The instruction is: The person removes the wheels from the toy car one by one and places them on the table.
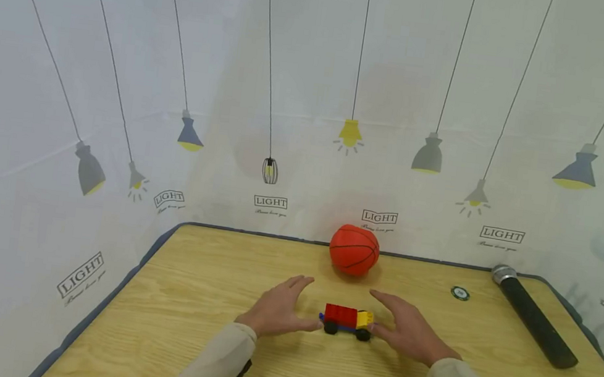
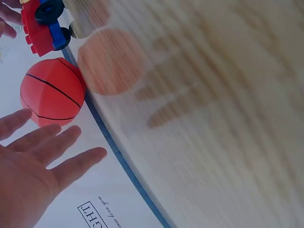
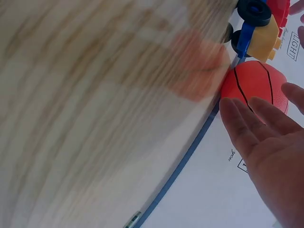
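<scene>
A small toy truck (image 1: 342, 319) with a red brick body, yellow cab, blue base and black wheels stands on the wooden table between the two hands. To its left is my left hand (image 1: 282, 311), fingers extended, thumb tip close to the truck's rear. On the other side my right hand (image 1: 406, 328) has its fingers spread, thumb overlapping the yellow cab in the head view. Behind the truck sits a red ball (image 1: 354, 250) with black basketball lines; it also shows beyond the fingers in the left wrist view and the right wrist view.
A black microphone (image 1: 536, 318) with a silver head lies at the right of the table (image 1: 199, 301). Left of it lies a round poker chip (image 1: 460, 293). White sheets printed with hanging lamps (image 1: 428, 153) rise behind the table and along both sides.
</scene>
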The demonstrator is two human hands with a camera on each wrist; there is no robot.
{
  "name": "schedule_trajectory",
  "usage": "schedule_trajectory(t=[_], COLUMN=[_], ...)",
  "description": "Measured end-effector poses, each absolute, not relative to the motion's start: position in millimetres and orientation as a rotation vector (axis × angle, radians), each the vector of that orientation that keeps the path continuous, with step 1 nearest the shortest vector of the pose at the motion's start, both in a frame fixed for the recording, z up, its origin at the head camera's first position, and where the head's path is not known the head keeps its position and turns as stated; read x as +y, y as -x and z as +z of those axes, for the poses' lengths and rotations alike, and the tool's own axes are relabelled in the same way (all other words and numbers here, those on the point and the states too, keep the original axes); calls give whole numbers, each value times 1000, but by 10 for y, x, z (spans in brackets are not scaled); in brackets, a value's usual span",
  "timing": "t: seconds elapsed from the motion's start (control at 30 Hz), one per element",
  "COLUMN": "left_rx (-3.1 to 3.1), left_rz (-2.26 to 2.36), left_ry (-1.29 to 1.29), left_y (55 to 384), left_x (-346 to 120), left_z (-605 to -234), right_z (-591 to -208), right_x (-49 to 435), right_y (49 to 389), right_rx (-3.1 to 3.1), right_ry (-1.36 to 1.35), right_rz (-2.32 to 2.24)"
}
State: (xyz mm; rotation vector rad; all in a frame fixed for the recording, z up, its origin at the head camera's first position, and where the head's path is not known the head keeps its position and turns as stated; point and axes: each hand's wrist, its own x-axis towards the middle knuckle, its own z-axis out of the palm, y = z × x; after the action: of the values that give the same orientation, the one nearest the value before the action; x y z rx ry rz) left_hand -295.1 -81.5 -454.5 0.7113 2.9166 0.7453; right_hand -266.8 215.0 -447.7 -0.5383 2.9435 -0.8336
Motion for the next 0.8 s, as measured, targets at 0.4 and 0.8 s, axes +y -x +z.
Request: schedule_trajectory(t=[0.4, 0.8], left_rx=[2765, 2586], left_rz=[1112, 1429], left_ry=[-764, -725], left_y=[2967, 2983], left_x=[-816, -716], left_z=[-4579, -4532], right_z=[-4478, -4505], right_x=[2054, 2003], right_y=[2648, 2649], right_rx=[2874, 2860], right_ry=[428, 393], right_rz=[-959, -1015])
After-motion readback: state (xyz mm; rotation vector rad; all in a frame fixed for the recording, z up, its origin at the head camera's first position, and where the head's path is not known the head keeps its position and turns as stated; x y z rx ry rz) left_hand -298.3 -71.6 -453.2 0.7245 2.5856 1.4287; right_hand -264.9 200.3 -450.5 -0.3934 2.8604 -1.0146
